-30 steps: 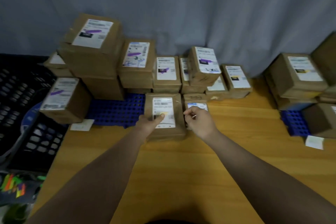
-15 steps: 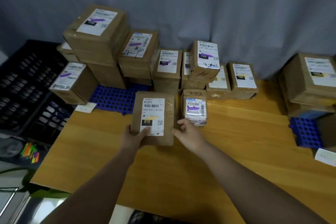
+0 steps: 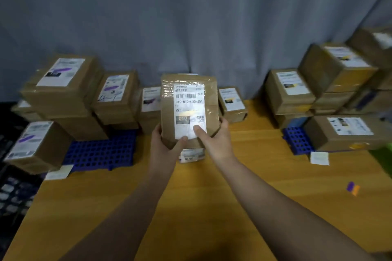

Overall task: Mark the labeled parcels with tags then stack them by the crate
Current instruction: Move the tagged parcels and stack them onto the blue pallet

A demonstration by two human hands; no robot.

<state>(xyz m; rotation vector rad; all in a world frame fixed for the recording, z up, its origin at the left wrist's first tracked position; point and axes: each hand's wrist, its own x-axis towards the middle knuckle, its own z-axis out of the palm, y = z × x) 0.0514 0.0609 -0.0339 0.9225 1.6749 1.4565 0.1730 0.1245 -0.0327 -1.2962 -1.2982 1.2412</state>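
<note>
Both hands [image 3: 189, 143] grip parcel [image 3: 188, 110] by lower corners, lifted above desk [image 3: 212, 207], thumbs on label [image 3: 189, 110]. Risk: glossy tape wrap, low grip; parcel could tip forward onto small parcel [image 3: 191, 155] beneath hands.

Light: dim, cool, even; source out of frame.
Glare: pale sheen on the taped parcel [image 3: 209, 99], washing out the lower half of its label [image 3: 189, 110].
Shadow: soft dark patch on the wooden table [image 3: 275, 154] at bottom centre.
Blur: side stacks of boxes [image 3: 339, 74] smeared, labels unreadable.
Distortion: wide-angle stretch at edges.
</note>
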